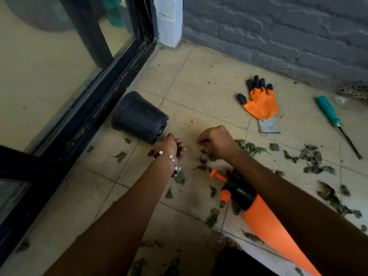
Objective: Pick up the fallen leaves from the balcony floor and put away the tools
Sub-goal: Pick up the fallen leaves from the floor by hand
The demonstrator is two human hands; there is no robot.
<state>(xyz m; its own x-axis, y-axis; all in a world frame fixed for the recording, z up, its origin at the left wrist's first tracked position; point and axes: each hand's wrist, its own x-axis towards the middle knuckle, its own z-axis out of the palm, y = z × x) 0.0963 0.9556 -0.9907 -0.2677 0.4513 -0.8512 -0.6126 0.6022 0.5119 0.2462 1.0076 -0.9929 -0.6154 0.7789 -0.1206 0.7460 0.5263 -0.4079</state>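
The right hand (216,141) reaches down to the balcony floor (209,92) with its fingers curled under in a narrow grip; they come down on a few leaves (250,147) at the left end of the strewn patch, but the back of the hand hides whether any leaf is pinched. The left hand (172,145), with a bead bracelet (171,159) on its wrist, sits just left of the right hand with its fingers loosely curled; it seems to hold nothing, though its palm is turned away. Its knuckles are right beside the bottom of a black flower pot (139,117), which lies tipped on its side near the dark door frame (103,96) on the left.

More leaves lie scattered on the tiles: a thick trail runs from the right hand out to the right, and loose ones lie near and under both forearms. An orange spray bottle (264,222) with a black cap lies on the floor under the right forearm, its pump handle pointing far-left. Farther off, to the right of the hands, an orange and black glove (258,102) lies flat, palm up. Well to the right of it a tool with a teal handle (328,111) lies on the tiles, its dark shaft pointing toward the near right. A grey brick wall (278,32) closes the far side.
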